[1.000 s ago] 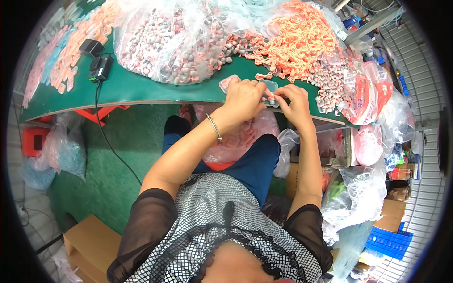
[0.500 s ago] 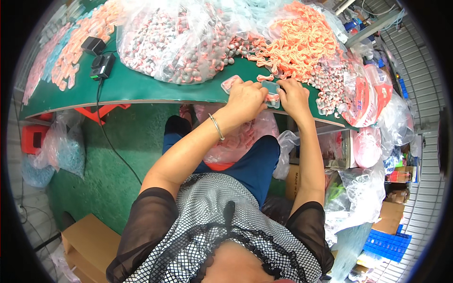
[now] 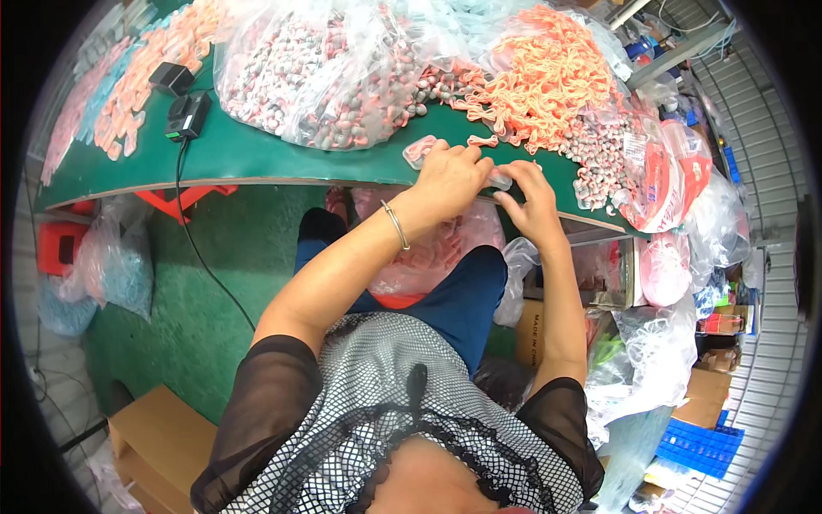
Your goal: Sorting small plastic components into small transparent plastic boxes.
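At the near edge of the green table, the left hand and right hand pinch a small clear plastic packet between them, fingers closed on it. Another clear pink-filled packet lies just left of the left hand.

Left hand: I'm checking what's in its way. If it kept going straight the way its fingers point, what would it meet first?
The left hand points up-table, so probably the small pink bow lying loose on the green table, then the orange bow heap. Depth is uncertain.
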A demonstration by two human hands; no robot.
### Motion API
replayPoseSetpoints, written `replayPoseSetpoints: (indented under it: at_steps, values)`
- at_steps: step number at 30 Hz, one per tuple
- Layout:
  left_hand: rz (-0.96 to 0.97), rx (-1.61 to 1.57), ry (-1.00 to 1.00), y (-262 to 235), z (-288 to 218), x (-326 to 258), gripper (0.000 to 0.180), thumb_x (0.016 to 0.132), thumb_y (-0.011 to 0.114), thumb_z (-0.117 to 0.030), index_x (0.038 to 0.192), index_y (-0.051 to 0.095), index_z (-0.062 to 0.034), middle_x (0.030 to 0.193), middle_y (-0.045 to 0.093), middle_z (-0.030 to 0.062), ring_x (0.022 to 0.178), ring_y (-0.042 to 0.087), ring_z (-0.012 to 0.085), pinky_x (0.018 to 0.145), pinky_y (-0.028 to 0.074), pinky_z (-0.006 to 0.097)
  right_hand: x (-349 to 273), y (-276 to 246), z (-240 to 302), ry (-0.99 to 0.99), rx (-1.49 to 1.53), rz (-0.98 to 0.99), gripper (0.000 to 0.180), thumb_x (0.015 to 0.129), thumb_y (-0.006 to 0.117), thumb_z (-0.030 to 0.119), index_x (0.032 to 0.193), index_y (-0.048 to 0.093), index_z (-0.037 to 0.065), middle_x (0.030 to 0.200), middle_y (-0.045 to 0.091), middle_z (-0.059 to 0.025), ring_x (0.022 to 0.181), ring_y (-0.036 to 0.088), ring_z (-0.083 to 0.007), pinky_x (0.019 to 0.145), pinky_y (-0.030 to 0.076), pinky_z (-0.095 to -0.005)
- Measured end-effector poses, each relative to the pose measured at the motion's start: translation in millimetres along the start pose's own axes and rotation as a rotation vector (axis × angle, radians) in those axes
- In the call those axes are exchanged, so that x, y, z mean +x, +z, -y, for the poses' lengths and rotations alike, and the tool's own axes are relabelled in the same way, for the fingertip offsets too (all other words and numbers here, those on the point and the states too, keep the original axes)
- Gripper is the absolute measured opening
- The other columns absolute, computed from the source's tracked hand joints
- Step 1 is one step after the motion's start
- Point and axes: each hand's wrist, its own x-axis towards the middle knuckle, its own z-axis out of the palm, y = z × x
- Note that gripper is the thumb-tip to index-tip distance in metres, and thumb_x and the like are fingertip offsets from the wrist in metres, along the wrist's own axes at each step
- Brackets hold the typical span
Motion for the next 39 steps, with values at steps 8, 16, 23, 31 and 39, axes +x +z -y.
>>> replayPoseSetpoints:
  at_steps: [8,16,23,31,39]
  values:
    - [0.033,-0.005,0.124,-4,13,4,0.018,0.079,0.071,-0.026,0.085,0.063,-0.0108,0.078,0.06,0.0031,0.079,0.063,0.021,0.069,0.04,0.039,-6,21,-4,0.082,0.022,-0.082,0.03,0.076,0.072,0.004,0.105,0.066,0.003,0.093,0.062,-0.0114,0.089,0.061,-0.0285,0.081,0.048,-0.0373]
    - [-0.106,0.209,0.162,-20,22,-8,0.019,0.07,0.073,-0.022,0.084,0.064,-0.0123,0.074,0.055,0.0,0.074,0.056,0.0188,0.07,0.039,0.036,34,12,-27,0.061,-0.266,-0.109,0.021,0.08,0.071,0.019,0.098,0.071,0.01,0.097,0.066,-0.007,0.098,0.059,-0.0261,0.086,0.042,-0.0413]
    - [-0.054,0.121,0.128,-30,20,-12,0.026,0.067,0.075,-0.025,0.086,0.063,-0.0123,0.082,0.054,0.0016,0.081,0.055,0.0199,0.072,0.039,0.037,56,31,-34,0.163,-0.675,-0.112,0.035,0.076,0.075,0.027,0.107,0.068,0.012,0.103,0.061,-0.0061,0.105,0.054,-0.0254,0.087,0.038,-0.045]
    - [-0.091,0.146,0.096,-24,18,-9,0.032,0.065,0.078,-0.027,0.089,0.063,-0.0119,0.091,0.056,0.0028,0.086,0.055,0.0214,0.075,0.039,0.038,74,34,-48,0.015,-0.882,-0.009,0.027,0.075,0.075,0.028,0.091,0.068,0.007,0.09,0.064,-0.0053,0.095,0.058,-0.0235,0.086,0.037,-0.044]
    - [-0.075,0.095,0.087,-26,16,-18,0.032,0.067,0.077,-0.023,0.09,0.061,-0.0093,0.099,0.062,0.0041,0.095,0.058,0.0212,0.084,0.04,0.04,42,22,-19,-0.029,-0.75,-0.014,0.026,0.077,0.073,0.024,0.097,0.067,0.008,0.095,0.066,-0.0065,0.096,0.059,-0.0233,0.087,0.037,-0.0445]
